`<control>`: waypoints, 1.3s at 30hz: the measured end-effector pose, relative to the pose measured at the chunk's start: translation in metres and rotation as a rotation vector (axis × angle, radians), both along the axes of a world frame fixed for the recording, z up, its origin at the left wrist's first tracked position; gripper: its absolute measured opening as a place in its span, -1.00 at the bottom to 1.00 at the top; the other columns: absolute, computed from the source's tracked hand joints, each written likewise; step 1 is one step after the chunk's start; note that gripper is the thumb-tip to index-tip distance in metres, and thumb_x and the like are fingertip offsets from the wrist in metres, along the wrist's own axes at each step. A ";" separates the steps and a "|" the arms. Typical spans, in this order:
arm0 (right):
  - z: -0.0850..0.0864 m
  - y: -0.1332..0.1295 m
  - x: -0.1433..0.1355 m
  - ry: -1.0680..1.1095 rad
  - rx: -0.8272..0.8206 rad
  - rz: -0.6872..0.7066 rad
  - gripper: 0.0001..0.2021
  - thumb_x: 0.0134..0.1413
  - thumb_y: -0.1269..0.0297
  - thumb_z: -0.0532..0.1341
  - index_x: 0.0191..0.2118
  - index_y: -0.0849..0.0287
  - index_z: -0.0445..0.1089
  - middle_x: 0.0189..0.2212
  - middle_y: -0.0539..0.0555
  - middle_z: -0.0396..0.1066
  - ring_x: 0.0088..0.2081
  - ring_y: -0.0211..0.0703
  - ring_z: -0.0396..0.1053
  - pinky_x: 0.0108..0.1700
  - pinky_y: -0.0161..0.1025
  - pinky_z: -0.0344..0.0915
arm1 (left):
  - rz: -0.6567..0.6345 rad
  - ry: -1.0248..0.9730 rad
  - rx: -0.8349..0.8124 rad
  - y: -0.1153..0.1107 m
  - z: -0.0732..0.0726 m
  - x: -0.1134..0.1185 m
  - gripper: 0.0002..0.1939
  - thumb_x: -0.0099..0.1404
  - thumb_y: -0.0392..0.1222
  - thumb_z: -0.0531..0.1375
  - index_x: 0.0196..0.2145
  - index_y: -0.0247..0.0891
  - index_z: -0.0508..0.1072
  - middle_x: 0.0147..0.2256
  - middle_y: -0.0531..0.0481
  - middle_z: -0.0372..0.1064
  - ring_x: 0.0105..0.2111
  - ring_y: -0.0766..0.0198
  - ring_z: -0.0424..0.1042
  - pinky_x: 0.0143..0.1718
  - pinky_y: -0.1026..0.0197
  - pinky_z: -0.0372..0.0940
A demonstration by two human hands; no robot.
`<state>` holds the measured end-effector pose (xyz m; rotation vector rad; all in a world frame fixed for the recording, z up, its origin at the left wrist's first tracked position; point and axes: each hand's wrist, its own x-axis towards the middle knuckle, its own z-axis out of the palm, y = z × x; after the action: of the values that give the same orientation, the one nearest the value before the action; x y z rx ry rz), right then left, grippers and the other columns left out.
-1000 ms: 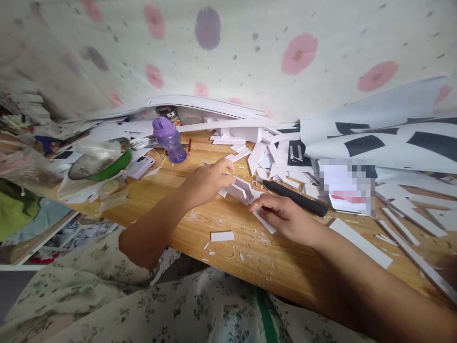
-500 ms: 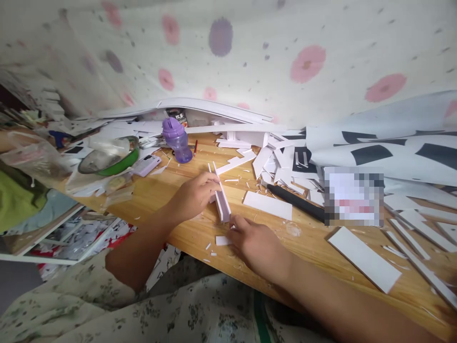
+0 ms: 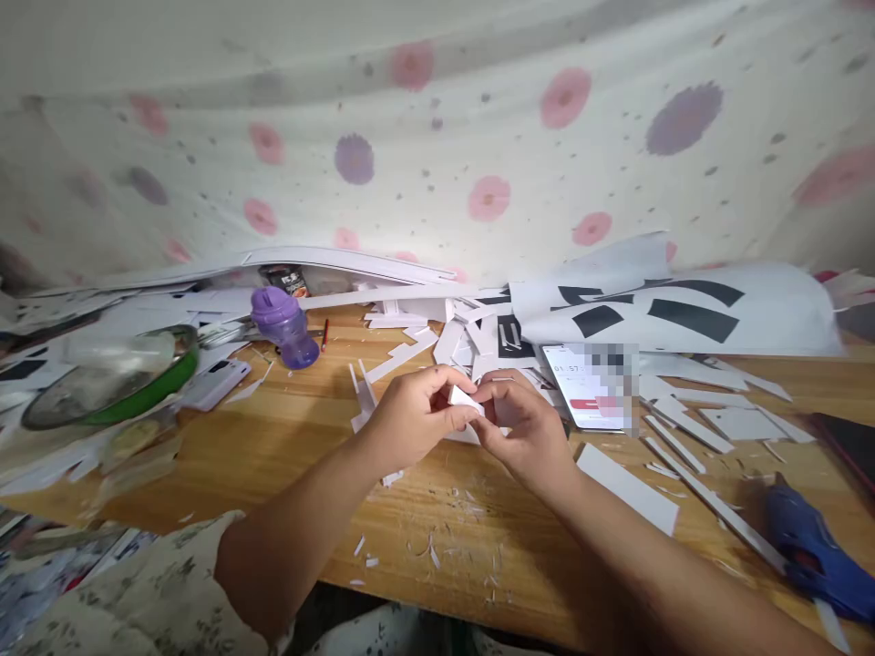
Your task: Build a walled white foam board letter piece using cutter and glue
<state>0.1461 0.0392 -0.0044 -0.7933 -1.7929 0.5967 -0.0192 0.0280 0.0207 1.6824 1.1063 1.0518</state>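
Above the wooden table, both hands meet at a small white foam-board piece (image 3: pixel 466 399). My left hand (image 3: pixel 416 412) pinches it between thumb and fingers. My right hand (image 3: pixel 523 424) has its thumb and fingertips closed on the right end of the same piece. Fingers hide part of its shape. Behind my left wrist lies a narrow white foam-board channel (image 3: pixel 365 392), partly covered by the hand. Another flat white strip (image 3: pixel 462 436) shows below the hands, mostly hidden.
Left are a purple bottle (image 3: pixel 291 333), a lilac phone (image 3: pixel 215 384) and a green-rimmed bowl (image 3: pixel 129 398). White offcuts (image 3: pixel 471 342) pile up behind the hands. Right are a lit phone (image 3: pixel 578 387), a white board (image 3: pixel 629 489) and a blue glue gun (image 3: pixel 810 547). Scraps (image 3: pixel 434 551) litter the front.
My left hand has let go of the white channel, which lies behind it. Both hands have come together on a small white piece. The view has swung right, showing the glue gun.
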 end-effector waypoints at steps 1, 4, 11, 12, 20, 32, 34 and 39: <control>-0.001 0.000 0.001 0.011 -0.004 -0.002 -0.96 -0.03 0.36 0.21 -0.38 0.14 0.34 -0.38 0.03 0.29 -0.44 -0.28 0.27 -0.39 -0.25 0.26 | -0.002 -0.069 -0.012 0.003 -0.002 0.003 -0.81 0.10 -0.18 0.26 -0.29 -0.23 0.43 -0.49 0.07 0.38 -0.48 0.33 0.37 -0.43 0.24 0.30; -0.001 -0.001 0.003 0.048 -0.025 -0.005 -0.94 0.06 0.29 0.19 -0.32 0.12 0.37 -0.36 0.05 0.33 -0.32 -0.20 0.33 -0.31 -0.21 0.30 | -0.018 -0.257 -0.060 0.006 -0.009 0.006 -0.79 0.08 -0.15 0.29 -0.31 -0.25 0.42 -0.53 0.08 0.37 -0.51 0.34 0.39 -0.41 0.24 0.32; 0.009 -0.006 0.008 0.251 -0.181 0.111 -0.65 0.26 0.29 0.04 0.14 0.01 0.17 -0.40 -0.03 0.41 -0.40 -0.27 0.33 -0.38 -0.26 0.29 | -0.084 -0.316 -0.130 -0.007 -0.023 0.006 -0.69 0.12 0.00 0.29 -0.28 -0.26 0.41 -0.58 0.09 0.36 -0.60 0.37 0.35 -0.49 0.27 0.28; 0.011 -0.006 0.008 0.270 -0.190 0.120 -0.66 0.25 0.27 0.06 0.13 0.02 0.17 -0.46 -0.05 0.40 -0.42 -0.26 0.33 -0.40 -0.26 0.28 | -0.104 -0.328 -0.169 -0.008 -0.024 0.006 -0.68 0.12 0.01 0.29 -0.29 -0.27 0.40 -0.57 0.08 0.37 -0.61 0.37 0.36 -0.51 0.27 0.28; 0.010 -0.006 0.004 0.370 -0.507 0.508 -0.88 0.16 0.27 0.19 -0.37 0.16 0.29 -0.44 -0.05 0.37 -0.53 -0.35 0.39 -0.49 -0.33 0.33 | -0.175 -0.289 -0.333 -0.005 -0.022 0.010 -0.65 -0.05 -0.04 0.40 -0.46 -0.31 0.37 -0.60 0.09 0.36 -0.64 0.39 0.37 -0.57 0.31 0.26; 0.002 -0.016 -0.008 0.528 -0.674 0.612 -0.85 0.12 0.30 0.23 -0.17 0.05 0.32 -0.37 -0.11 0.25 -0.62 -0.46 0.32 -0.59 -0.39 0.36 | -0.330 -0.573 -0.373 -0.011 -0.027 0.016 -0.58 -0.05 -0.05 0.42 -0.31 -0.38 0.45 -0.61 0.09 0.40 -0.65 0.39 0.40 -0.60 0.35 0.32; 0.003 -0.014 -0.004 0.542 -0.671 0.608 -0.83 0.11 0.25 0.23 -0.15 0.05 0.32 -0.31 -0.08 0.23 -0.60 -0.44 0.33 -0.59 -0.35 0.38 | -0.314 -0.565 -0.322 -0.011 -0.027 0.014 -0.63 -0.04 -0.08 0.42 -0.35 -0.38 0.46 -0.60 0.07 0.41 -0.64 0.40 0.41 -0.58 0.36 0.33; 0.005 -0.004 0.005 0.460 -0.566 0.491 -0.84 0.05 0.23 0.29 -0.23 0.12 0.41 -0.38 -0.02 0.36 -0.42 -0.30 0.41 -0.39 -0.29 0.38 | -0.199 -0.541 -0.081 -0.009 -0.023 0.003 -0.67 0.04 -0.13 0.39 -0.25 -0.33 0.50 -0.56 0.06 0.45 -0.60 0.41 0.43 -0.52 0.37 0.34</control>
<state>0.1508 0.0350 0.0005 -0.5076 -1.3895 1.5253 -0.0157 0.0193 -0.0021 1.2997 0.6089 1.2161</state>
